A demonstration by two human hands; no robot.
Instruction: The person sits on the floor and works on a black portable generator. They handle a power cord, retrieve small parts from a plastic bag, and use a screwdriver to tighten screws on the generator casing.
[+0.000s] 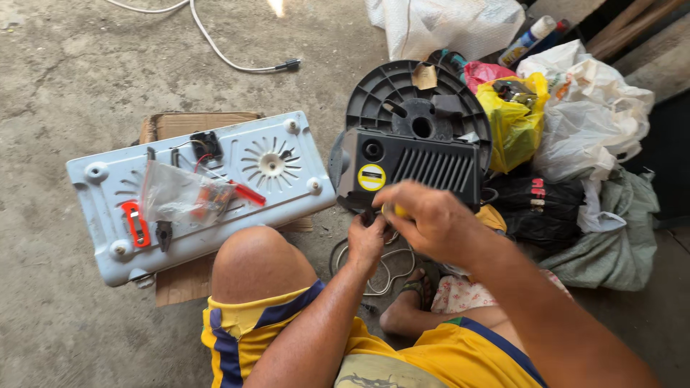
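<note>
Squatting, we pinch a yellow-handled tool (394,210) in our right hand (431,219) while our left hand (366,241) closes below the black appliance housing (417,169), which lies just beyond both, long axis crosswise; farther left rests the white casing (287,154).

Round yellow label (371,177) with black bar on black appliance housing (431,167); clear plastic bag (176,194) left of housing; yellow bag (512,122) right.

I see a black ribbed housing (417,167) with a yellow round sticker (371,177), a pale blue panel (198,190), and yellow, navy-striped shorts (244,323).
</note>
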